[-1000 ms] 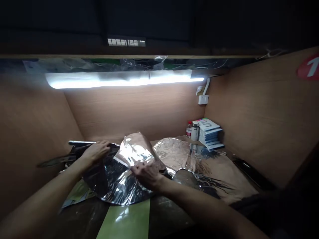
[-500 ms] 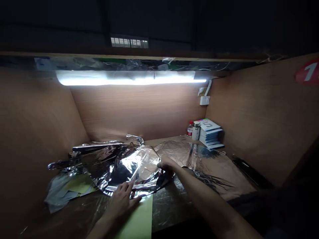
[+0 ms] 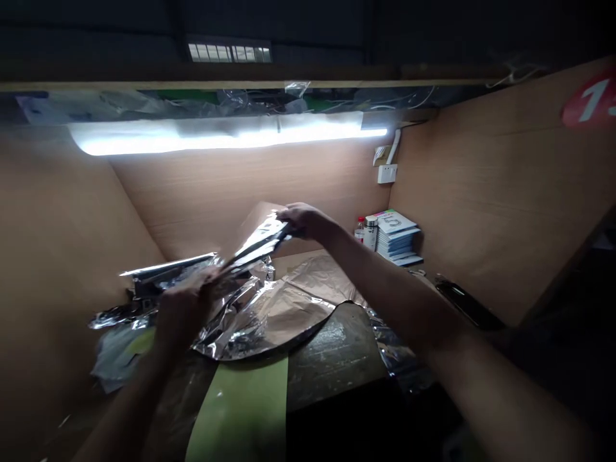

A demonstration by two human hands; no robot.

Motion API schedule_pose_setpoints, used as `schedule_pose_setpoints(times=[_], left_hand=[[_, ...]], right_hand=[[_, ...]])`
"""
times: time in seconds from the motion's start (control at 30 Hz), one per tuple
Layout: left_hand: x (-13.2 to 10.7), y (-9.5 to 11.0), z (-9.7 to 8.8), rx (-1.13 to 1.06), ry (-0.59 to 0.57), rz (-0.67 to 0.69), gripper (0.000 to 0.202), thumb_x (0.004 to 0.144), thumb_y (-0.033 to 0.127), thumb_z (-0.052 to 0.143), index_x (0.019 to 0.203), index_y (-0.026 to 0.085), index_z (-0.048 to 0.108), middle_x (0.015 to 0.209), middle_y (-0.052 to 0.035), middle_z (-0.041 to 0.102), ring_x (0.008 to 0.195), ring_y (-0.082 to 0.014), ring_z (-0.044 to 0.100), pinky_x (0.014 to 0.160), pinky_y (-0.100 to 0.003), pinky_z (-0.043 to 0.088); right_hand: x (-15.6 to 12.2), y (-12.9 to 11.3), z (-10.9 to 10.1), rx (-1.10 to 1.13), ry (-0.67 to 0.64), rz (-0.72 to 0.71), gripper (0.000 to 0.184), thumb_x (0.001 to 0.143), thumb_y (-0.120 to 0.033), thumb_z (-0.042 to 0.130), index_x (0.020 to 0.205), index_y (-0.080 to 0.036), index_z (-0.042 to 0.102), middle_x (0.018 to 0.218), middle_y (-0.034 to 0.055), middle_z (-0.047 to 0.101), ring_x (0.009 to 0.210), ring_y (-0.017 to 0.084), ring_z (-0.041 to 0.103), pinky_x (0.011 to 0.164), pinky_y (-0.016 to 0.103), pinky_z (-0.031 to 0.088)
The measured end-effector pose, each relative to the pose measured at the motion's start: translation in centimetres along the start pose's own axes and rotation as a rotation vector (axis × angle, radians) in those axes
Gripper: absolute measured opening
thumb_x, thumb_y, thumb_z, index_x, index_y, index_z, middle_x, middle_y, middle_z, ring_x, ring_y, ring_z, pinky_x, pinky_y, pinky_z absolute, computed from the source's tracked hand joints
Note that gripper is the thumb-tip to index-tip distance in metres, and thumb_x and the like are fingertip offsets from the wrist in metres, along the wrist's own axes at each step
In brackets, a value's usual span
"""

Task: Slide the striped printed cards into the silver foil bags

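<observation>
A large crumpled sheet of aluminium foil lies folded over on itself on the desk, its silver side catching the light. My right hand is raised at the back, pinching a lifted edge of the foil. My left hand grips the foil lower down on the left, and the sheet's raised fold runs between my two hands. Beneath the foil a green cutting mat shows, and a flatter stretch of foil lies towards the back.
A stack of pale blue booklets, a plastic bottle and a metal flask stand in the back right corner. A black object lies on the right. Wooden partitions flank the desk, beneath a lit tube lamp.
My right hand has risen towards the back, lifting a foil edge. My left hand has moved up from the mat onto the foil. The sheet is now folded higher between them.
</observation>
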State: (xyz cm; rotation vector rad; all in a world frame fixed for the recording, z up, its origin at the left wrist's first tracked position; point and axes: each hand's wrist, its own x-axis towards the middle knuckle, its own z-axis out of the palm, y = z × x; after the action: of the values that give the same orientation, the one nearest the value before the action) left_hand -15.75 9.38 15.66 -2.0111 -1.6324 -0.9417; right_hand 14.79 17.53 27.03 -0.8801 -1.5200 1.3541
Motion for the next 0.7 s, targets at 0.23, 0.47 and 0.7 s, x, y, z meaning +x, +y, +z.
schedule_pose_setpoints(times=[0.23,0.47,0.7], left_hand=[[-11.3,14.9,5.4,-0.221,-0.245,0.481,0.044,0.096,0.006,0.051,0.137,0.020,0.062,0.134,-0.0123,0.071,0.123,-0.0299,0.068,0.101,-0.045,0.057],[-16.7,30.0,13.1,-0.433,-0.771,0.475,0.031,0.100,0.015,0.050,0.126,0.011,0.065,0.114,-0.0247,0.073,0.108,-0.0360,0.072,0.085,-0.047,0.060],[-11.3,21.4,12.2,-0.630,-0.452,0.028,0.044,0.092,0.053,0.060,0.128,0.029,0.066,0.129,-0.0096,0.073,0.120,-0.0294,0.067,0.104,-0.044,0.054]], right_hand=[[-16.3,13.1,-16.2,-0.170,0.091,0.167,0.048,0.073,-0.052,0.086,0.096,-0.014,0.067,0.082,0.0051,0.067,0.065,0.014,0.062,0.058,0.022,0.050],[-23.3,17.4,-23.8,-0.927,0.377,0.446,0.042,0.082,-0.052,0.076,0.096,-0.013,0.073,0.101,0.0187,0.073,0.100,0.033,0.068,0.088,0.042,0.051],[-25.2,21.7,-16.3,-1.497,0.374,0.321,0.063,0.103,-0.053,0.049,0.159,-0.024,0.046,0.165,0.0216,0.036,0.153,0.043,0.028,0.119,0.061,0.022]])
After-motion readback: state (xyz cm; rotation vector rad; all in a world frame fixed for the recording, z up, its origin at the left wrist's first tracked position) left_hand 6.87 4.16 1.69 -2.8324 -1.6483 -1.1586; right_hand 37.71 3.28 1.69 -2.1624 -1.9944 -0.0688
